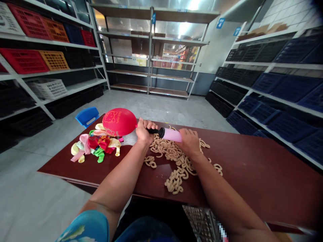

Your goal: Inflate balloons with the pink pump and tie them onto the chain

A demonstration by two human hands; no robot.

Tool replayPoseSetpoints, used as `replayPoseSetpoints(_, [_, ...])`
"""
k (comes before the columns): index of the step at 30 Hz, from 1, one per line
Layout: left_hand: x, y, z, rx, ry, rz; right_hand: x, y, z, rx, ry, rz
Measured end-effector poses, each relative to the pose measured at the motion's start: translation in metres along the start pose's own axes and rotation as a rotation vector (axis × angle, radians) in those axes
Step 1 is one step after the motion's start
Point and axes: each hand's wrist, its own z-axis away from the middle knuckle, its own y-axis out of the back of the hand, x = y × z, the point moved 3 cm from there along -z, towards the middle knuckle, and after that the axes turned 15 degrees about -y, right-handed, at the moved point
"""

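A partly filled red balloon (119, 122) with yellowish print points left over the table. My left hand (144, 131) is wrapped round its neck and the black nozzle end of a hand pump. The pump's pink barrel (172, 135) lies level between my hands, and my right hand (188, 141) grips its right end. Below the pump, a heap of tan curled pieces (170, 149) spreads over the table. Limp balloons (99, 143) in pink, red, green and cream lie in a pile under and left of the red balloon.
The dark red table (252, 164) extends to the right. A blue chair (87, 116) stands behind its left corner. Shelves with crates (30, 62) line both sides, and a metal rack (150, 50) stands at the back. A wire basket (202, 222) is below the front edge.
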Motion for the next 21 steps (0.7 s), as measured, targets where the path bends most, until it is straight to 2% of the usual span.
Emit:
replayPoseSetpoints(5, [-0.001,0.002,-0.007,0.043,-0.015,-0.014,0.012,-0.006,-0.007,0.019,-0.025,-0.030])
replayPoseSetpoints(10, [0.012,0.021,-0.031,0.143,-0.064,-0.005,0.047,-0.014,-0.012,0.045,-0.149,0.012])
replayPoseSetpoints(13, [0.014,0.033,-0.040,0.169,-0.069,-0.004,0.058,-0.018,-0.011,0.049,-0.248,0.050])
replayPoseSetpoints(16, [0.010,0.037,-0.039,0.166,-0.069,0.003,0.053,-0.017,-0.010,0.033,-0.277,0.071])
replayPoseSetpoints(21, [-0.010,0.029,-0.022,0.126,0.012,0.042,0.020,-0.008,-0.005,0.010,-0.179,0.098])
